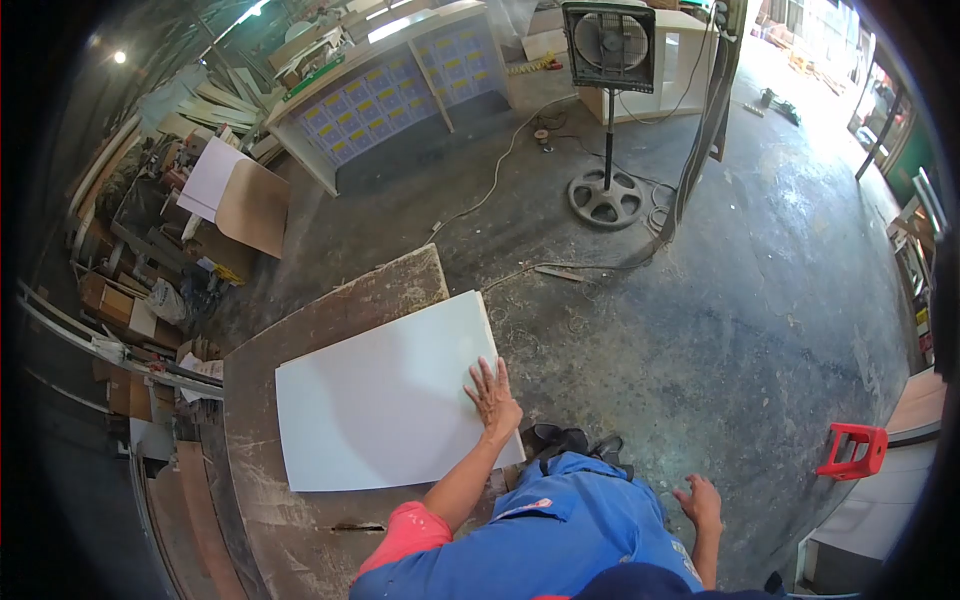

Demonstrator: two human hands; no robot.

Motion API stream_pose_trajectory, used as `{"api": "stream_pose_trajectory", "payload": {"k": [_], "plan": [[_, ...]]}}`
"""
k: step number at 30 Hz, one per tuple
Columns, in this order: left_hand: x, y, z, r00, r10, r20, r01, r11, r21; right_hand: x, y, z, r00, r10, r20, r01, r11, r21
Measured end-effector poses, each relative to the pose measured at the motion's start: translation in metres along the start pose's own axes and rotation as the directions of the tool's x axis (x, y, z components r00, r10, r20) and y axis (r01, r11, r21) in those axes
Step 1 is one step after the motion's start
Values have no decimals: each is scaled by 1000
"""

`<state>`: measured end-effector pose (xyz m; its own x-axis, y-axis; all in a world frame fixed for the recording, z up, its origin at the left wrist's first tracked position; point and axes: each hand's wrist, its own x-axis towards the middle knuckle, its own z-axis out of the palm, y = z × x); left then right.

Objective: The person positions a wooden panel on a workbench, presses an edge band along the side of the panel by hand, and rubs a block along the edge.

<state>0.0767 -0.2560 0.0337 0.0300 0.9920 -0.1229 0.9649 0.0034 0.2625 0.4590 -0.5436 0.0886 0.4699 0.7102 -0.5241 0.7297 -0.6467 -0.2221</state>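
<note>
A large white panel [385,400] lies on a worn brown work table [260,530], close to its right side. My left hand [492,400] rests with spread fingers on the panel's right edge. Along that edge and the top left corner, a thin second layer shows under the panel. Away from the table, my right hand [702,500] hangs beside my blue clothing above the floor, its fingers apart and nothing in them.
A fan on a round base [606,200] stands ahead, with cables across the floor. Behind are a long cabinet frame [390,90] and a white cabinet [680,65]. Wood scraps and boxes crowd the left. A red stool [852,451] stands at the right.
</note>
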Motion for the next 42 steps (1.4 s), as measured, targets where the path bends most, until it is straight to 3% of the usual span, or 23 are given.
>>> {"api": "stream_pose_trajectory", "payload": {"k": [2,6,8,9,11,12,17,19,25,28,30,38,40,42], "plan": [[-11,-7,-4,1000,-11,6,11,1000,20,-33,13,-8,994,-105,44,107,993,-43],[-18,-33,-12,996,68,-56,-74,990,-122,-95,6,-28,971,-147,188,169,979,-110],[-12,-61,-14,979,130,-159,-175,931,-320,-124,-4,-37,914,-328,240,357,930,-89],[-7,-74,-17,970,112,-214,-176,933,-313,-135,5,-26,915,-325,240,354,931,-88],[11,-109,-21,966,81,-246,-163,927,-338,-160,25,6,795,-555,245,580,814,-34],[19,-119,-26,961,44,-274,-145,921,-363,-170,17,3,763,-596,250,611,792,23],[48,-127,-30,955,43,-292,-123,957,-263,-197,-31,-25,774,-588,236,556,809,193],[58,-117,-26,958,67,-279,-130,968,-213,-197,-45,-31,779,-584,226,548,811,207],[110,-82,-22,960,87,-265,-170,936,-309,-203,-55,-38,803,-528,277,499,849,172],[122,-69,-12,964,9,-265,-69,973,-221,-200,-57,-40,775,-551,309,515,835,194],[121,-59,-5,937,-30,-349,-1,996,-88,-200,-64,-36,795,-517,319,481,856,189],[108,-49,-12,935,11,-355,-19,1000,-18,-177,-18,35,749,-620,233,556,780,285],[107,-47,-14,934,12,-356,-18,1000,-13,-177,-36,10,743,-631,221,559,768,312],[106,-46,-14,931,14,-365,-23,1000,-20,-176,-63,-33,748,-574,334,466,812,352]]}}
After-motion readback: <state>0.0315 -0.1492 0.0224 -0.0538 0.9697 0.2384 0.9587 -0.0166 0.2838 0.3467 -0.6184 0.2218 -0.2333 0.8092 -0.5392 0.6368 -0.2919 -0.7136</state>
